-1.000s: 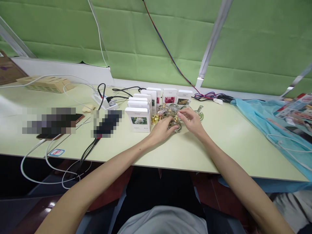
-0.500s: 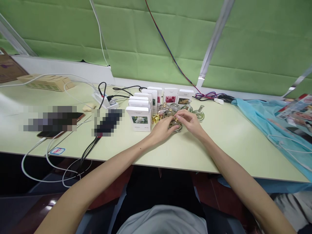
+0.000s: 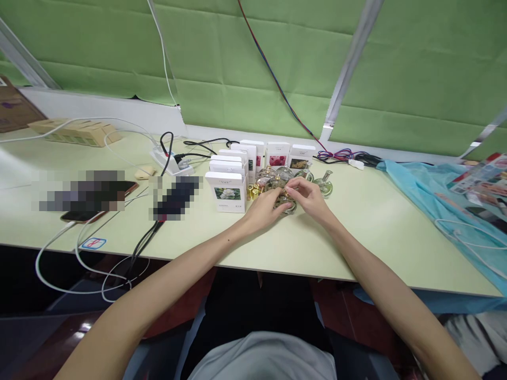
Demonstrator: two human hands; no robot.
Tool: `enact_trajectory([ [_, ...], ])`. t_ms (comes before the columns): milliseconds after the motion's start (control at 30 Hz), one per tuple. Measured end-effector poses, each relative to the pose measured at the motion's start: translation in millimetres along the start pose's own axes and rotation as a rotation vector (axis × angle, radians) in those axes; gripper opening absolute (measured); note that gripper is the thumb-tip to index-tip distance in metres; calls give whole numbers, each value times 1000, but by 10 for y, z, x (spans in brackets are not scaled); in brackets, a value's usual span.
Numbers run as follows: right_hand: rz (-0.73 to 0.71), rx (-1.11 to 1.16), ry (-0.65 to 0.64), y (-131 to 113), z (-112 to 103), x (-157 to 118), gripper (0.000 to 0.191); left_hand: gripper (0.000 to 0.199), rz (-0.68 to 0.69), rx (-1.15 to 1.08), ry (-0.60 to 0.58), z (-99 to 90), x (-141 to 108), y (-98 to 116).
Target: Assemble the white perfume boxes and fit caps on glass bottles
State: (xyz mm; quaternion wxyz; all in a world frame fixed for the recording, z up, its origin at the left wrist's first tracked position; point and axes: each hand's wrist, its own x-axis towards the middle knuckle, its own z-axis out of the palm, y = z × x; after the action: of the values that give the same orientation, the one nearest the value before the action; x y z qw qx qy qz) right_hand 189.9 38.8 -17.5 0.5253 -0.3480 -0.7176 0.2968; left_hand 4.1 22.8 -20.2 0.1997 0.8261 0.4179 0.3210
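My left hand [image 3: 266,209] is closed around the side of a round, clear glass perfume bottle [image 3: 288,206] near the middle of the table. At the bottle's gold neck, the fingertips of my right hand [image 3: 308,197] are pinched together; what lies between them is mostly hidden. Behind my hands several similar round bottles stand close together, one with greenish glass [image 3: 324,186] at the right end. Small gold caps [image 3: 252,191] lie left of my left hand. White boxes with flower pictures, the nearest a white box [image 3: 227,196], stand upright left of the bottles.
A power strip [image 3: 174,164] with cables sits to the left, near a phone [image 3: 85,211] and another blurred device [image 3: 176,198]. Tan boxes [image 3: 81,133] are at the back left. A blue cloth [image 3: 412,190] covers the table's right end. Bundled wires [image 3: 340,155] run along the back edge.
Almost nothing differs. Both hands stay on the same bottle, with only a tiny shift of the right fingers at its neck and of the camera view.
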Motion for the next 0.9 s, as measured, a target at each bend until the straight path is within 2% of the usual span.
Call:
enact_trajectory([
  [67,0,-1,2,5,0,-2,40,38,-4,2,-3,-5,0,6],
  [233,-6,-1,0,22,-3,-9,36,57,-9,16,-29,-11,3,-4],
  [400,-7,-16,0,33,2,-9,38,62,0,16,-43,-1,13,-31],
  [700,-45,-83,14,3,7,-31,30,59,4,31,-34,12,11,-46],
  [900,-62,-120,14,-9,14,-44,29,51,1,29,-26,-3,2,-16],
])
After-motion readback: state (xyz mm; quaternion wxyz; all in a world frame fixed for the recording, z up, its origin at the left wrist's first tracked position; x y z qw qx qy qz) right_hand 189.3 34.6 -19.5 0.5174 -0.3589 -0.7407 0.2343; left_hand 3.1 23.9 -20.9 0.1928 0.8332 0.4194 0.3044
